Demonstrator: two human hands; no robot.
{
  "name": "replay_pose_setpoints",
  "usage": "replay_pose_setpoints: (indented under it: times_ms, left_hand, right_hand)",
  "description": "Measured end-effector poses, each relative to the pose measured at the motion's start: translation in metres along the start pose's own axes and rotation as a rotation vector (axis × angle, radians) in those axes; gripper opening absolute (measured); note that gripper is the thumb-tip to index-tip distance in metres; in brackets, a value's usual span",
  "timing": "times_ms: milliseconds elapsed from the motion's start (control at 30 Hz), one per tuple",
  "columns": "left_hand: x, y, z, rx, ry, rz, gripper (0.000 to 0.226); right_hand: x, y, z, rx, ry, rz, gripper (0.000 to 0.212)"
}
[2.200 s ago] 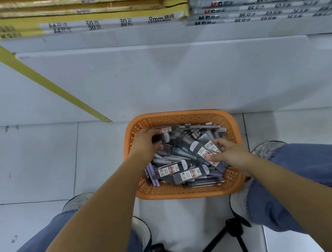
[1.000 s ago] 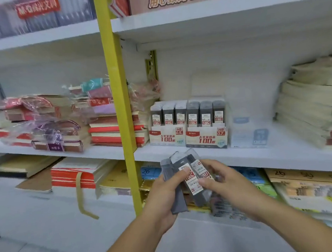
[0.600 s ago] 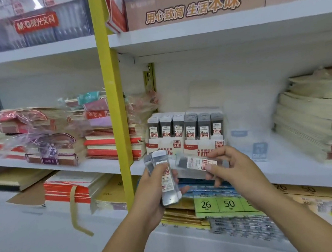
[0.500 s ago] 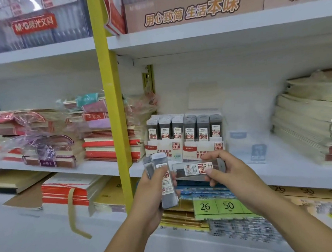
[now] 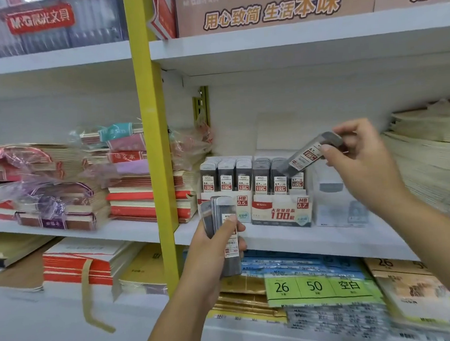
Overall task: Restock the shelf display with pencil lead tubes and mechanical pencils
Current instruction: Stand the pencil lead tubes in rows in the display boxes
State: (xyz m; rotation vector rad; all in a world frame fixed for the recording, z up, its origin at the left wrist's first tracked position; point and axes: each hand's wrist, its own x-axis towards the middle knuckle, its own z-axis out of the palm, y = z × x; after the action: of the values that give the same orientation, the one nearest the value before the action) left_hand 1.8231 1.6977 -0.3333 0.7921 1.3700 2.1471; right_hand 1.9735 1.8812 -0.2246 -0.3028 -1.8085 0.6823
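The bare left forearm (image 5: 176, 316) rises from the near bottom edge, leaning right. The left hand (image 5: 214, 252) is upright at centre, fingers curled round a stack of lead tubes (image 5: 220, 213), thumb pressed across the front label. The right arm (image 5: 433, 234) enters from the right edge, raised higher and farther. The right hand (image 5: 362, 156) pinches 1 lead tube (image 5: 307, 155) by its upper end between thumb and fingertips, the tube tilted down to the left.

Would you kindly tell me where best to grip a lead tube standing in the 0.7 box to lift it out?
The tubes stand upright, packed side by side, and the 0.7 box hides their lower parts in front, so only the tops are free. Probably pinch one dark top end, coming down from above.
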Motion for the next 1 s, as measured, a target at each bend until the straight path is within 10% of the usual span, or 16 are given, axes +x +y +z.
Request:
replay_pose_setpoints:
  times_ms: [233,667,1000]
  left_hand:
    - [0.015,-0.005,0.011,-0.056,-0.07,0.065,0.019]
    - [0.025,-0.009,0.011,-0.034,-0.016,0.071,0.022]
    - [0.013,-0.01,0.021,0.04,-0.161,0.018,0.028]
  right_hand:
    - [0.044,0.014,0.031,-0.442,-0.368,-0.105,0.023]
    - [0.037,0.024,0.048,-0.921,-0.419,-0.287,0.036]
    - [-0.044,0.004,0.059,0.201,-0.557,0.285,0.013]
